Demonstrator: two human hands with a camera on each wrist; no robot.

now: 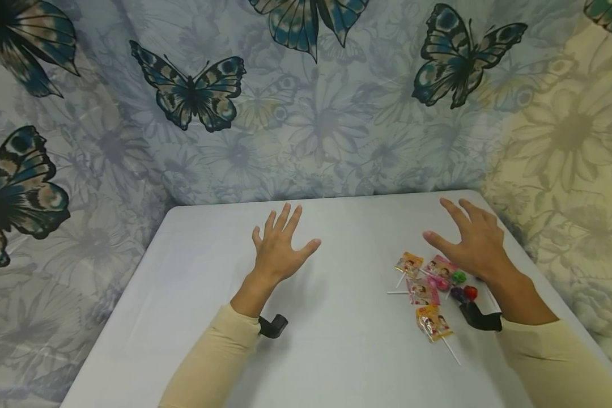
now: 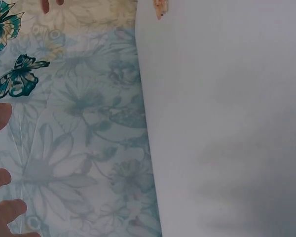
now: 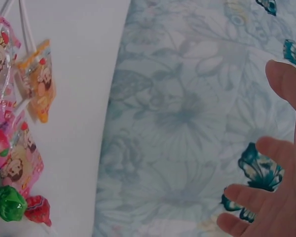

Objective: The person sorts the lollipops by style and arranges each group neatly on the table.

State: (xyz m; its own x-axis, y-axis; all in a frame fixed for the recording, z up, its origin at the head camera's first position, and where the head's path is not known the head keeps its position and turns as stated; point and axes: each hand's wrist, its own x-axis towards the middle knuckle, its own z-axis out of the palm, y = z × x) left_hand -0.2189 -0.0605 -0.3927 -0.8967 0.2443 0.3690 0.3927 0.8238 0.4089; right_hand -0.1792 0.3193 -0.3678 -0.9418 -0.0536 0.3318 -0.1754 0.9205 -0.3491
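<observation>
Several wrapped lollipops lie in a loose cluster on the right half of the white table. Among them are an orange-wrapped lollipop (image 1: pixel 432 323) nearest the front, a pink-wrapped lollipop (image 1: pixel 422 292), a green lollipop (image 1: pixel 458 277) and a red lollipop (image 1: pixel 470 292). My right hand (image 1: pixel 473 241) hovers above and beside the cluster, fingers spread, holding nothing. Well to the left, my left hand (image 1: pixel 280 249) is raised over bare tabletop with its fingers spread. In the right wrist view, the green lollipop (image 3: pixel 9 202) and an orange wrapper (image 3: pixel 41 81) show at the left.
The white table (image 1: pixel 336 351) meets a butterfly-patterned cloth backdrop (image 1: pixel 326 124) at its back edge, and the cloth continues along both sides. A black strap (image 1: pixel 273 327) sits at the left wrist, another black strap (image 1: pixel 479 318) at the right.
</observation>
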